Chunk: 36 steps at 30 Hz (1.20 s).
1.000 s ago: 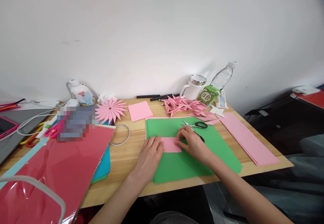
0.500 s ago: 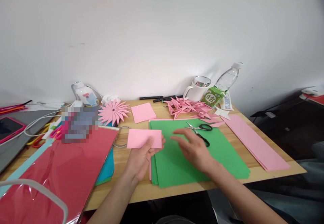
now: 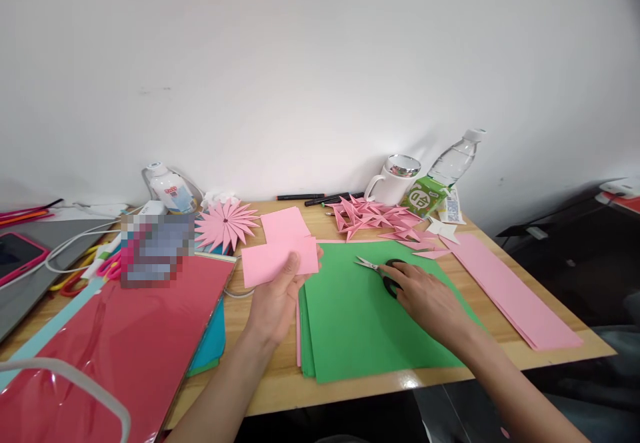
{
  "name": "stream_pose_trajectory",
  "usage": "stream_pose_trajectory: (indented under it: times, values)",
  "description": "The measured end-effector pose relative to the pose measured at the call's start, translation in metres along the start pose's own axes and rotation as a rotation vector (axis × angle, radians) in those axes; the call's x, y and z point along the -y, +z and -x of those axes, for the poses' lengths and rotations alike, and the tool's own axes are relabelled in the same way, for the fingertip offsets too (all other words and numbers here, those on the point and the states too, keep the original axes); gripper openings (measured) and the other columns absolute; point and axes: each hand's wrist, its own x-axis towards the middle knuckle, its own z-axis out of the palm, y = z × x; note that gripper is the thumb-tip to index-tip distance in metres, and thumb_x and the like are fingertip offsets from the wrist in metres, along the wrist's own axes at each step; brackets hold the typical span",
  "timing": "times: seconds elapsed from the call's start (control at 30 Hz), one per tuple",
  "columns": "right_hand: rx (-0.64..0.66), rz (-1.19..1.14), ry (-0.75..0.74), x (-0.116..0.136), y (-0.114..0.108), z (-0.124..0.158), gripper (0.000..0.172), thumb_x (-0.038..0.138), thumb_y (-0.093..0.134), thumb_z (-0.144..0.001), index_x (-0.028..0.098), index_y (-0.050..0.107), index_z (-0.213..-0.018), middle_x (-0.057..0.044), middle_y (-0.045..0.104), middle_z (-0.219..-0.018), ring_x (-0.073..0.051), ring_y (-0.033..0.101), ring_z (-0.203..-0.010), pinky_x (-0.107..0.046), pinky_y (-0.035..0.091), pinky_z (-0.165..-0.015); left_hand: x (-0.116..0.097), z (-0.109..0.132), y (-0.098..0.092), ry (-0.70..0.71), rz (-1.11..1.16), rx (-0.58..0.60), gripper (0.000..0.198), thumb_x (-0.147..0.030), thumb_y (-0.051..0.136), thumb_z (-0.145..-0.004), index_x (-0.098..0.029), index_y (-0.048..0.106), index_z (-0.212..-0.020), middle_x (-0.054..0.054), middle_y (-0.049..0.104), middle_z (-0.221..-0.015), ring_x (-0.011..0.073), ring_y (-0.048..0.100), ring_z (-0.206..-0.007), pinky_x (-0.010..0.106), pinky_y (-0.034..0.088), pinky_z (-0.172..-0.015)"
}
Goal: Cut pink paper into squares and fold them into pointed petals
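My left hand (image 3: 274, 301) holds a pink paper rectangle (image 3: 277, 261) up above the table's left-middle, thumb pinched on its lower edge. My right hand (image 3: 425, 294) rests on the green paper stack (image 3: 365, 323) with its fingers curled over the black handles of the scissors (image 3: 376, 270), whose blades point left. Whether the fingers grip the handles or only touch them is not clear.
Folded pink paper points (image 3: 380, 219) are piled at the back. A pink paper flower (image 3: 226, 223), a pink sheet stack (image 3: 285, 221), long pink strips (image 3: 510, 288), a mug (image 3: 393, 179), a bottle (image 3: 455, 159), a green carton (image 3: 425, 196), pens (image 3: 320, 197) and a red folder (image 3: 110, 343) lie around.
My left hand lifted the pink paper off the green stack and carried it up and left. My right hand let go of the paper and moved right onto the scissors.
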Motion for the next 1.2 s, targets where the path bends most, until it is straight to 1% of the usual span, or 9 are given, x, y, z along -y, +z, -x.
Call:
stream_pose_trajectory:
  times: [0.13, 0.23, 0.3, 0.4, 0.53, 0.67, 0.77, 0.97, 1.2]
  values:
    - [-0.043, -0.246, 0.122, 0.008, 0.0, -0.008, 0.042, 0.007, 0.041, -0.079, 0.018, 0.061, -0.113, -0.01, 0.064, -0.083, -0.022, 0.061, -0.066, -0.034, 0.047, -0.059, -0.002, -0.006, 0.002, 0.01, 0.009, 0.001, 0.048, -0.027, 0.075, -0.069, -0.018, 0.059, -0.113, 0.01, 0.066, -0.112, 0.0294, 0.057, -0.112, 0.047, 0.043, -0.097]
    - [-0.133, -0.895, 0.185, 0.016, -0.009, -0.027, 0.038, 0.02, 0.043, -0.086, 0.021, 0.054, -0.121, -0.008, 0.065, -0.095, -0.021, 0.063, -0.078, -0.037, 0.05, -0.068, -0.002, -0.014, 0.007, 0.012, 0.031, -0.019, 0.047, -0.023, 0.074, -0.07, -0.019, 0.058, -0.114, 0.01, 0.064, -0.117, 0.028, 0.054, -0.117, 0.046, 0.042, -0.098]
    - [-0.098, -1.351, 0.196, 0.029, -0.02, -0.044, 0.04, 0.031, 0.051, -0.086, 0.023, 0.05, -0.125, -0.007, 0.066, -0.096, -0.019, 0.063, -0.08, -0.038, 0.05, -0.074, -0.002, -0.02, 0.011, 0.021, 0.052, -0.018, 0.046, -0.021, 0.073, -0.071, -0.019, 0.058, -0.114, 0.009, 0.063, -0.118, 0.0272, 0.052, -0.118, 0.046, 0.042, -0.097]
    - [-0.048, -1.674, 0.205, 0.056, -0.034, -0.069, 0.056, 0.037, 0.07, -0.072, 0.022, 0.051, -0.122, -0.005, 0.068, -0.094, -0.017, 0.061, -0.08, -0.035, 0.049, -0.075, -0.001, -0.031, 0.016, 0.048, 0.089, -0.005, 0.045, -0.018, 0.072, -0.071, -0.018, 0.057, -0.114, 0.009, 0.064, -0.116, 0.0258, 0.054, -0.115, 0.043, 0.043, -0.096]
    - [-0.103, -1.77, 0.344, 0.093, -0.033, -0.091, 0.052, 0.039, 0.08, -0.054, 0.018, 0.06, -0.097, 0.0, 0.065, -0.072, -0.013, 0.057, -0.063, -0.029, 0.046, -0.06, -0.001, -0.039, 0.016, 0.076, 0.083, 0.029, 0.043, -0.019, 0.073, -0.07, -0.017, 0.059, -0.111, 0.008, 0.066, -0.11, 0.0237, 0.059, -0.107, 0.038, 0.047, -0.091]
    - [-0.119, -1.837, 0.399, 0.108, -0.022, -0.097, 0.048, 0.037, 0.081, -0.053, 0.017, 0.059, -0.092, 0.002, 0.061, -0.068, -0.011, 0.055, -0.059, -0.025, 0.042, -0.055, 0.002, -0.042, 0.006, 0.065, 0.049, -0.029, 0.035, -0.02, 0.075, -0.067, -0.015, 0.062, -0.1, 0.006, 0.068, -0.098, 0.0185, 0.064, -0.088, 0.029, 0.051, -0.07]
    - [-0.187, -1.828, 0.438, 0.11, -0.019, -0.096, 0.046, 0.034, 0.081, -0.054, 0.018, 0.058, -0.09, 0.003, 0.061, -0.068, -0.01, 0.054, -0.058, -0.023, 0.04, -0.052, 0.005, -0.044, -0.002, 0.012, 0.031, -0.081, 0.027, -0.017, 0.078, -0.062, -0.015, 0.064, -0.085, 0.002, 0.068, -0.081, 0.0121, 0.062, -0.066, 0.022, 0.046, -0.054]
    - [-0.231, -1.829, 0.376, 0.111, -0.026, -0.092, 0.041, 0.03, 0.078, -0.059, 0.019, 0.056, -0.092, 0.003, 0.063, -0.068, -0.011, 0.056, -0.058, -0.023, 0.043, -0.053, 0.006, -0.048, -0.005, -0.129, 0.14, -0.134, 0.02, -0.01, 0.076, -0.062, -0.014, 0.065, -0.078, 0.003, 0.068, -0.078, 0.0109, 0.062, -0.064, 0.02, 0.048, -0.054]
    - [-0.226, -1.803, 0.384, 0.111, -0.024, -0.09, 0.041, 0.033, 0.078, -0.06, 0.02, 0.055, -0.092, 0.003, 0.062, -0.068, -0.011, 0.054, -0.057, -0.023, 0.043, -0.052, 0.005, -0.048, -0.005, -0.117, 0.13, -0.068, 0.018, -0.013, 0.077, -0.063, -0.014, 0.068, -0.078, 0.003, 0.069, -0.077, 0.0102, 0.06, -0.063, 0.02, 0.047, -0.054]
